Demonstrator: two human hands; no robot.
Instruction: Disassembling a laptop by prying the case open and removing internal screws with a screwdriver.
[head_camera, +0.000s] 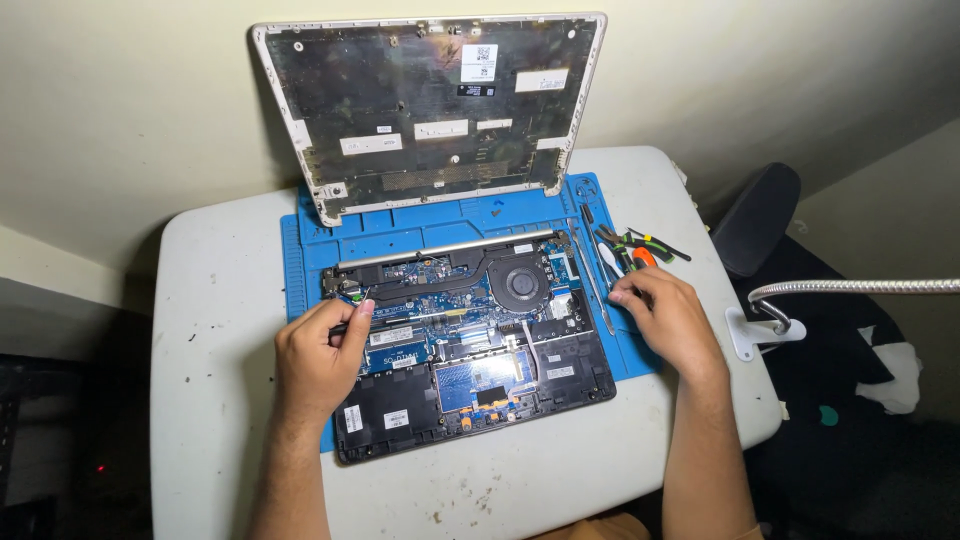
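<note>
Laptop (470, 335) lies opened up on the blue mat (300, 260), its circuit board bare. I see my left hand (318, 360) resting on the laptop's left edge, fingers curled; whether they pinch anything I cannot tell. My right hand (668, 318) sits just off the laptop's right edge, fingertips closed on a thin metal tool (598, 285). Beyond it lie pliers (640, 247). Behind the laptop, its back cover (430, 105) leans on the wall.
</note>
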